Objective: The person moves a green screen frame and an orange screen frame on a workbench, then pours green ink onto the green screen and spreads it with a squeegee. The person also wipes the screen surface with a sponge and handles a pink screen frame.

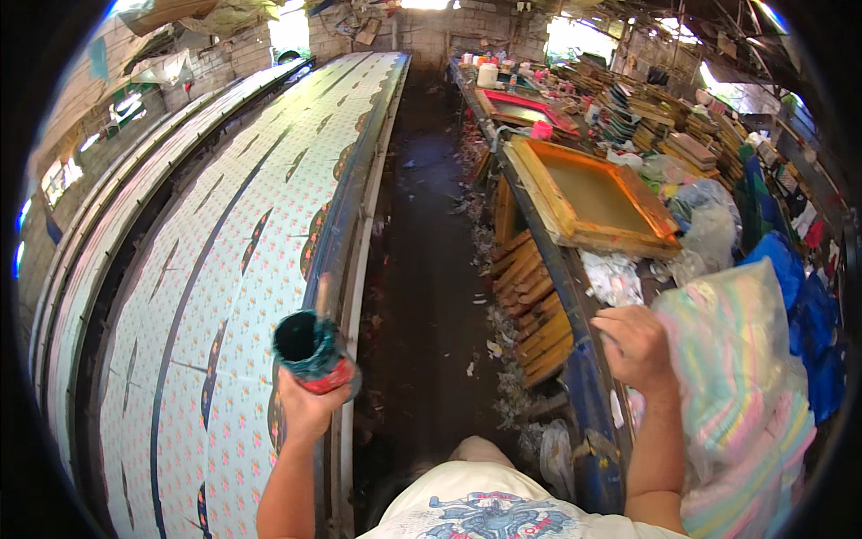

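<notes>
My left hand point(310, 401) is wrapped round a paint can point(310, 346) with dark green colour smeared over its rim and a red patch on its side. The can is tilted a little and held above the right edge of the long printing table point(193, 305). A stick point(322, 296) stands up out of its mouth. White cloth with small pink flowers and dark scalloped bands covers that table. On the right, my right hand point(639, 349) hovers by the edge of the side table, its fingers loosely curled with nothing visible in them.
A dark littered aisle point(431, 269) runs between the tables. At right lie an orange wooden-framed screen point(602, 193), a pink frame point(525, 110), a striped pastel bundle in clear plastic point(736, 359) and a blue sheet point(804, 314). Wooden frames point(534, 305) lean below the side table.
</notes>
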The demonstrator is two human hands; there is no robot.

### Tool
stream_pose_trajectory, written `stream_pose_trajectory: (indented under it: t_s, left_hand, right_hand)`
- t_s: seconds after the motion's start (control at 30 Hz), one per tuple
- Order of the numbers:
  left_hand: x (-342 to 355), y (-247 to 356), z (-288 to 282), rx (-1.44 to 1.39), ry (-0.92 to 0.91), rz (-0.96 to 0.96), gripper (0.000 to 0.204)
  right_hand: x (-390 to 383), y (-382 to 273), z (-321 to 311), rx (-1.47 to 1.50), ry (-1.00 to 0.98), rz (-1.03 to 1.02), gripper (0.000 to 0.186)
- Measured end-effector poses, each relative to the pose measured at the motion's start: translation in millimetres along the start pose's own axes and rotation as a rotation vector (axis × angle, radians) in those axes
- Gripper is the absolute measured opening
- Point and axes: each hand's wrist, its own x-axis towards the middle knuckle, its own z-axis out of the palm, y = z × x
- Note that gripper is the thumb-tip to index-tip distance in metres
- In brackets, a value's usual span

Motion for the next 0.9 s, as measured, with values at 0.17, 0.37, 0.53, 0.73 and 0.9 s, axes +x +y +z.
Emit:
stream_pose_trajectory:
  t_s: [0.17,0.37,0.53,0.73,0.9]
  left_hand:
    - [137.5,-19.5,77.9,-0.094,-0.143,0.074,0.089]
    - [296.6,-48.0,149.1,-0.005,-0.097,0.131,0.088]
    - [416.7,-53.3,171.3,-0.077,0.004,0.01,0.08]
    - [557.1,-83.8,180.4,-0.062,0.242,0.058,0.079]
    - [703.1,-121.1,214.3,-0.075,0.299,0.015,0.078]
  right_hand:
    - [74.6,99.0,36.2,-0.104,0.015,0.024,0.031]
    - [217.4,218.0,121.3,-0.145,-0.009,-0.056,0.032]
    - [363.2,300.6,200.5,-0.111,-0.087,-0.26,0.029]
    - [518.9,387.5,313.7,-0.05,-0.106,-0.463,0.029]
    - [633.7,469.0,406.7,-0.073,-0.142,-0.51,0.027]
